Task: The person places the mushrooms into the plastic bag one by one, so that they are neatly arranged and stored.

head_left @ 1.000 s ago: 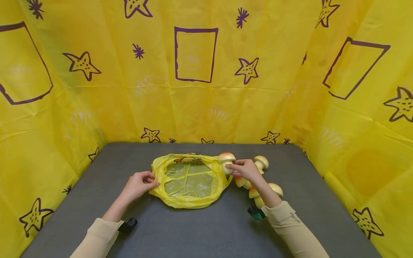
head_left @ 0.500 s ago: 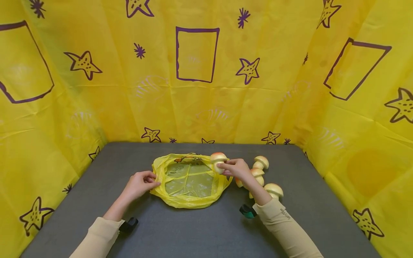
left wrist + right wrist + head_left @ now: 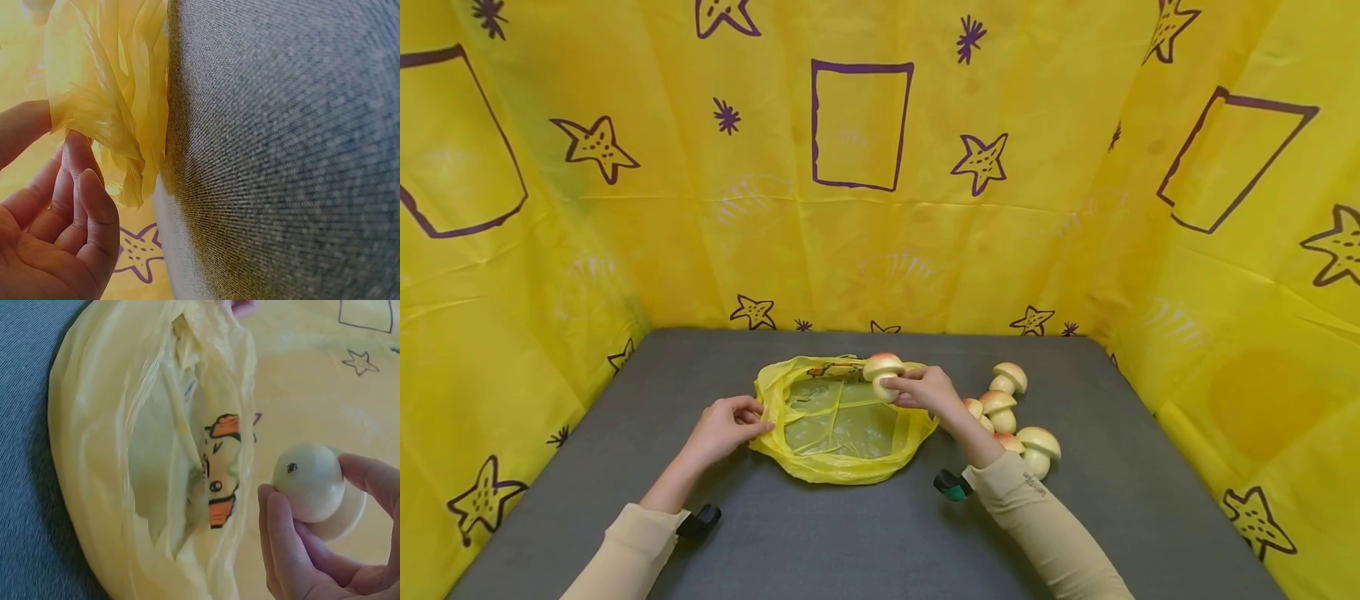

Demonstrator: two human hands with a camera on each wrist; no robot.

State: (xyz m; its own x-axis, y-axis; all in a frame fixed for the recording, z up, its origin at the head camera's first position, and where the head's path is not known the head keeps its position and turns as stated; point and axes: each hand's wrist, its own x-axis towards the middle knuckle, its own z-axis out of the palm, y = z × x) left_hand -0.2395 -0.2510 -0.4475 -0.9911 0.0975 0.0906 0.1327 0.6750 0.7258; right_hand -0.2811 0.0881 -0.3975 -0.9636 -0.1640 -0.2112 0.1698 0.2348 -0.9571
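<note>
A yellow plastic bag point(image 3: 842, 471) lies on the table with its mouth spread wide; a printed cartoon shows on its inner wall in the right wrist view. My left hand point(image 3: 727, 429) pinches the bag's left rim between thumb and fingers, and the left wrist view shows the thin yellow film point(image 3: 94, 106) in that pinch. With my right hand point(image 3: 931, 392) I grip a toy mushroom point(image 3: 883, 365) by its pale stem, red-tinged cap upward, over the bag's right back rim. From below, the round stem end point(image 3: 309, 481) shows a small dark mark.
Several more toy mushrooms point(image 3: 1037, 442) lie in a cluster on the dark grey table point(image 3: 820, 542), right of the bag. Yellow sheeting point(image 3: 865, 267) with drawn starfish stands around the back and sides. Each wrist wears a black strap point(image 3: 700, 522).
My right hand has carried the mushroom leftward from beside the bag's right edge to over its opening. The left hand keeps its pinch in the same place. More of the mushroom cluster is uncovered.
</note>
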